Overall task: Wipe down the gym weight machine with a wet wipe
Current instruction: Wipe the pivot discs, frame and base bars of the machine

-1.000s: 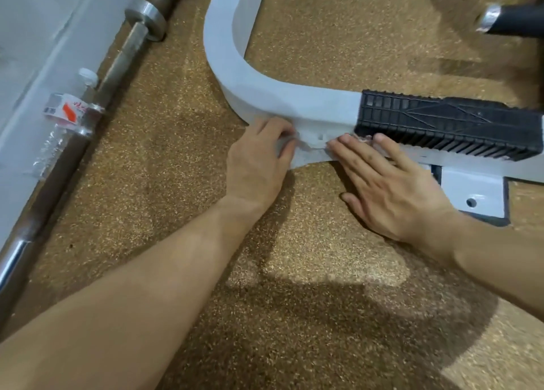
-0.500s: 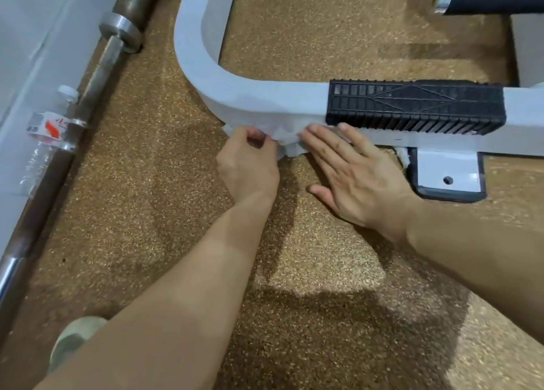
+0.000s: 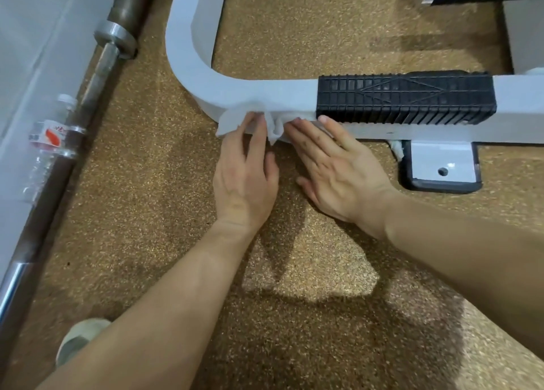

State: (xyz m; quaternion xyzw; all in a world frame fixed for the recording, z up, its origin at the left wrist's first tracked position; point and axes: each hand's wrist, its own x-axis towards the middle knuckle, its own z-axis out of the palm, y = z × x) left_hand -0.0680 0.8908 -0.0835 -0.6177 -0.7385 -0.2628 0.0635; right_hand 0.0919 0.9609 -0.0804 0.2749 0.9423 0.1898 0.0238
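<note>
A white wet wipe [image 3: 228, 124] is being pressed against the near side of the weight machine's white frame tube [image 3: 265, 95], just past the curved corner, where the tube is running along the speckled brown floor [image 3: 323, 36]. The wipe is being touched by the left hand [image 3: 245, 180] with its fingers reaching forward nearly straight. Its grip is lying open, nothing is being clenched, and the cloth is bunching around the fingertips. Just beside it, the right hand [image 3: 338, 169] is being laid flat against the same side of the tube. Its grip is likewise open, the fingers are being spread straight, and the tips are touching the wipe's crumpled right end and the tube, close under the left end of a black ribbed pad [image 3: 406, 98] that is wrapping the tube. Whether the wipe is being pinched beneath either hand cannot be told.

To the right of the hands, a white mounting bracket [image 3: 441, 160] with one hole is sitting on the floor below the tube. At the left edge, a steel barbell [image 3: 100, 66] is lying along a pale wall, with a clear plastic bottle [image 3: 47, 142] lying against it. A shoe [image 3: 79, 336] is showing at the lower left.
</note>
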